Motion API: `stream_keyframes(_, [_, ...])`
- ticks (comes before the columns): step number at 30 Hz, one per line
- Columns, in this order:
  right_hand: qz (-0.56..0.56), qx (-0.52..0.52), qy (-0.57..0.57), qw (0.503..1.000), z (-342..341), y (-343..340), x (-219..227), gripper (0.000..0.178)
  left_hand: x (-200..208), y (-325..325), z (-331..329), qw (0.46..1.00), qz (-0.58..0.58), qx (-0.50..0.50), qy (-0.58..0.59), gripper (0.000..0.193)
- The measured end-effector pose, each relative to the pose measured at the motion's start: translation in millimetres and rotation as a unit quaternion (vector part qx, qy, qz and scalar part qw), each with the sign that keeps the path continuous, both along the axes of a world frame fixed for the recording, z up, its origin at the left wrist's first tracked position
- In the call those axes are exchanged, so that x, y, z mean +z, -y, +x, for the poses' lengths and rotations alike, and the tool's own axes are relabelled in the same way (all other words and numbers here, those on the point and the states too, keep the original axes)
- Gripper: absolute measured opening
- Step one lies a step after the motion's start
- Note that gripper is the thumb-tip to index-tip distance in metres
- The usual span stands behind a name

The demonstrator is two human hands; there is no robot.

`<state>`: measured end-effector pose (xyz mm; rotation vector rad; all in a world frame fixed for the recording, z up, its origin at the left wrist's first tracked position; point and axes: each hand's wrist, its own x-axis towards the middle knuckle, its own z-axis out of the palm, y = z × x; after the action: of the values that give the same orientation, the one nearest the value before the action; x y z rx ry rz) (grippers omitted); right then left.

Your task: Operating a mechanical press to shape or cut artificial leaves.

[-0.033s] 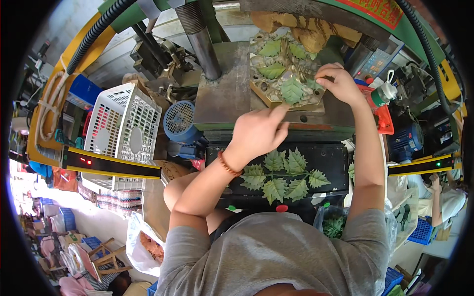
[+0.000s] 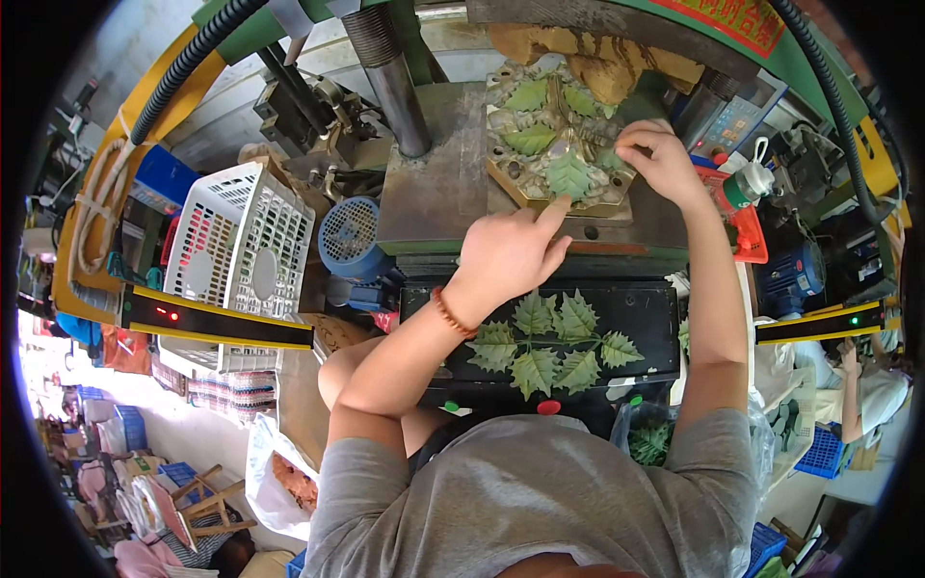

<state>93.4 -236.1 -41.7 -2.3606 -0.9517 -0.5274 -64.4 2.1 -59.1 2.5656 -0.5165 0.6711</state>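
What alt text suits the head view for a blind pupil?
A person's left hand extends a finger to a green leaf on a metal mold, the right hand at the mold's right edge. Nearer, a leafy spray lies on a black surface.

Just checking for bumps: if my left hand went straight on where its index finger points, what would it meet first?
Your left hand would probably meet the serrated green leaf on the near side of the metal mould; whether they touch now is unclear.
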Motion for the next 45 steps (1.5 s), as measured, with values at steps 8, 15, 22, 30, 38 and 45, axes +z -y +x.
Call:
stream_keyframes(8, [-0.028, -0.124, -0.057, 0.99, 6.3, -26.0, -11.9, 0.021, -11.5, 22.2, 13.8, 0.971, 0.216, 0.096, 0.023, 0.043])
stream_keyframes(15, [0.061, -0.08, -0.187, 0.977, 13.8, -11.3, -15.2, 0.019, -17.6, 18.7, 12.0, 0.98, 0.185, 0.066, 0.04, 0.048])
stream_keyframes(22, [0.135, -0.069, -0.05, 0.987, 18.3, -18.2, -8.7, 0.019, -12.6, 20.8, -1.6, 0.993, 0.109, 0.05, -0.007, 0.048])
stream_keyframes(30, [-0.015, -0.033, 0.026, 0.999, 23.5, -14.9, -5.7, 0.018, -16.1, 12.8, 1.9, 0.991, 0.116, 0.04, 0.055, 0.041])
stream_keyframes(38, [-0.031, -0.053, 0.038, 0.997, 11.3, -10.5, -26.9, 0.022, 9.4, -2.4, 17.9, 0.99, -0.133, -0.02, 0.046, 0.02])
stream_keyframes(45, [-0.031, -0.1, 0.007, 0.994, 0.0, -19.0, -29.9, 0.027, 1.6, -13.6, 11.0, 0.958, -0.271, 0.002, -0.091, 0.013])
